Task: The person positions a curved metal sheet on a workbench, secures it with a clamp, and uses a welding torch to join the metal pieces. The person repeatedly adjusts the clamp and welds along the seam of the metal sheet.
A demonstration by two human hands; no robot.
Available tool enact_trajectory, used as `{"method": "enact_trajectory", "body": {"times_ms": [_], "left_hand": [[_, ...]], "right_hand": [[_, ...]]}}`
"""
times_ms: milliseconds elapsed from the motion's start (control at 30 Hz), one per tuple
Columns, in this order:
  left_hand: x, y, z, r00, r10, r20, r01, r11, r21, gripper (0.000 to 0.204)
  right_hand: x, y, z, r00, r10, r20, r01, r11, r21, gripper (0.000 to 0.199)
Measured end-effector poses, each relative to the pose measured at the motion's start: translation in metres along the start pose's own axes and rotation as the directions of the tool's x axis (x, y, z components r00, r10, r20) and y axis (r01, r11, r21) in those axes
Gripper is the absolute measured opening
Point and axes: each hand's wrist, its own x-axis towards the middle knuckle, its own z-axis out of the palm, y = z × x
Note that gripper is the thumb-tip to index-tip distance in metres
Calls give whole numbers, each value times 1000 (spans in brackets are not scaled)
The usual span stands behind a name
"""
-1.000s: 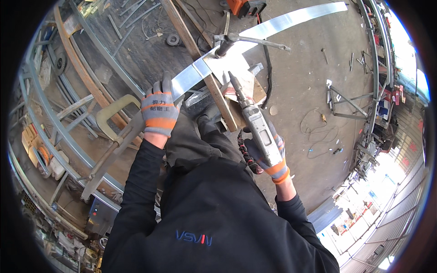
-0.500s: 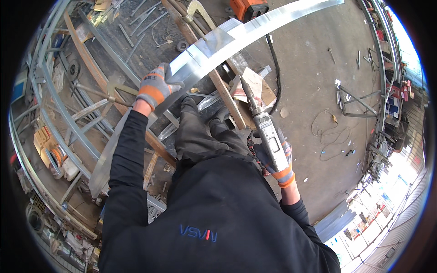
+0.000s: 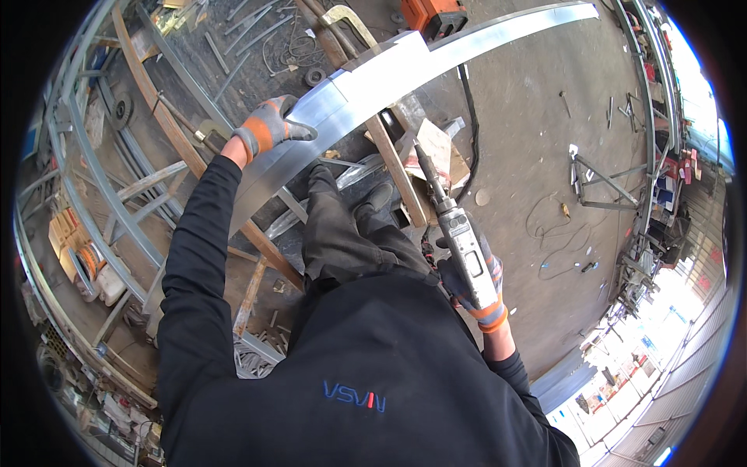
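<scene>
A long, curved, shiny metal beam (image 3: 342, 97) runs from beneath my left forearm to the upper right. My left hand (image 3: 267, 130), in a grey and orange glove, grips its left edge, thumb over the top face and fingers partly hidden at the rim. Down on the right, my right hand (image 3: 484, 292), gloved alike, is wrapped round a long grey handheld power tool (image 3: 464, 245) with a narrow pointed nose. The nose points up and left, apart from the beam. A C-shaped clamp (image 3: 348, 22) stands by the beam's far side.
Rusty steel bars (image 3: 397, 167) cross beneath the beam. A piece of cardboard (image 3: 433, 152) and a black cable (image 3: 471, 128) lie right of them. An orange machine (image 3: 436, 14) stands far ahead. Curved metal frames (image 3: 117, 198) fill the left; a thin cord (image 3: 548, 233) lies on the right floor.
My left hand has shifted slightly along the beam, its forearm swinging outward to the left. The beam's bright reflections have changed. My right hand still holds the power tool, nearly unmoved.
</scene>
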Motion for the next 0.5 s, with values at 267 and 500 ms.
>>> {"method": "enact_trajectory", "body": {"times_ms": [267,500], "left_hand": [[9,-9,-3,996,33,85,-6,954,-300,58],[20,-27,-2,989,-3,147,63,912,-406,59]], "right_hand": [[16,-12,5,995,-11,101,24,991,-132,75],[23,-16,10,993,40,110,-27,993,-118,76]]}}
